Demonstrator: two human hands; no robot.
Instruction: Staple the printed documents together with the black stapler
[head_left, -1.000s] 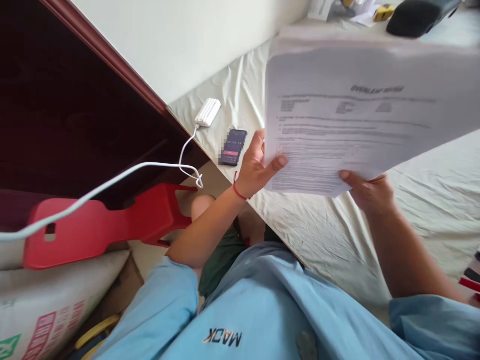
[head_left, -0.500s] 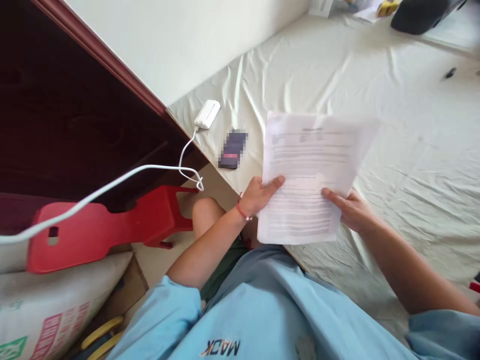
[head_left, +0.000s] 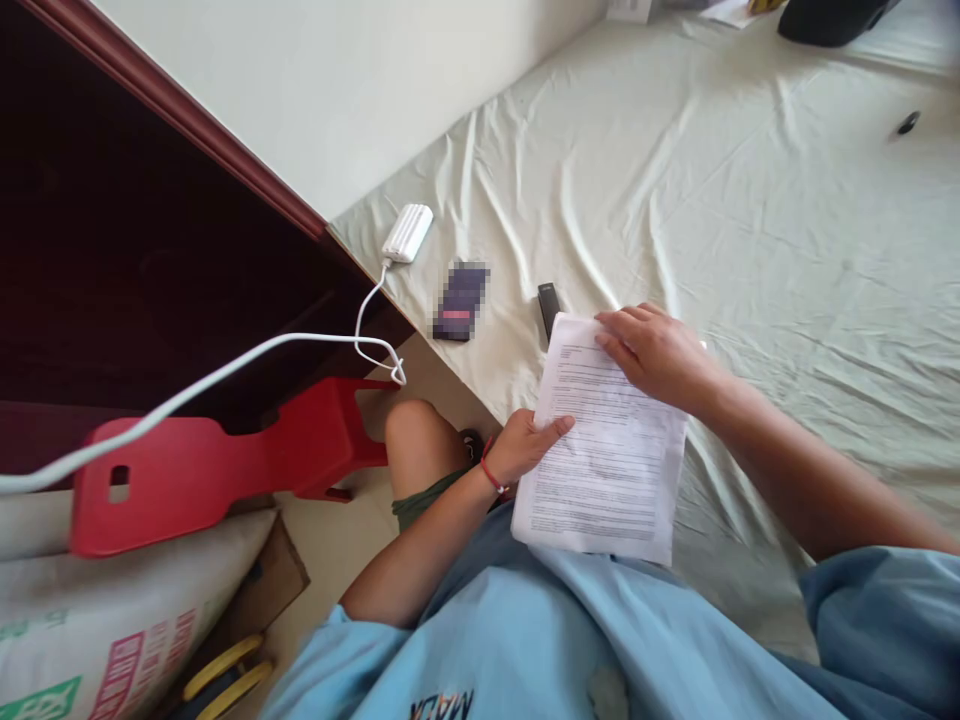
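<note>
"Holding what, that left hand [head_left: 526,445]?"

"Some printed sheets [head_left: 596,490], stacked together. It grasps their edge at nine o'clock, thumb lying across the top page, the other fingers hidden underneath. The stack is just in front of the blue shirt [head_left: 525,630], its lower edge close to the fabric."

"And the right hand [head_left: 660,355]?"

"At the stack's one o'clock, back of the hand up, reaching over the upper edge with the fingertips on the top page. Whether it pinches the paper or merely rests there, I can't tell."

"What lies nearby, counting from the stack?"

"At eleven o'clock, a slim black object [head_left: 548,300], its near end just by the paper's corner. At ten, a phone [head_left: 459,302] (its screen is pixelated, so I can't read it). Past that, also around ten, a white block [head_left: 407,233] with a white cable [head_left: 300,338] trailing from it. The first three lie on a pale, wrinkled cloth [head_left: 787,250]."

"Farther off?"

"Towards two o'clock, a small black item [head_left: 908,124] on the same cloth. Far out at nine, a red plastic chair [head_left: 161,490]; at eight, a pale printed sack [head_left: 67,610]."
</note>
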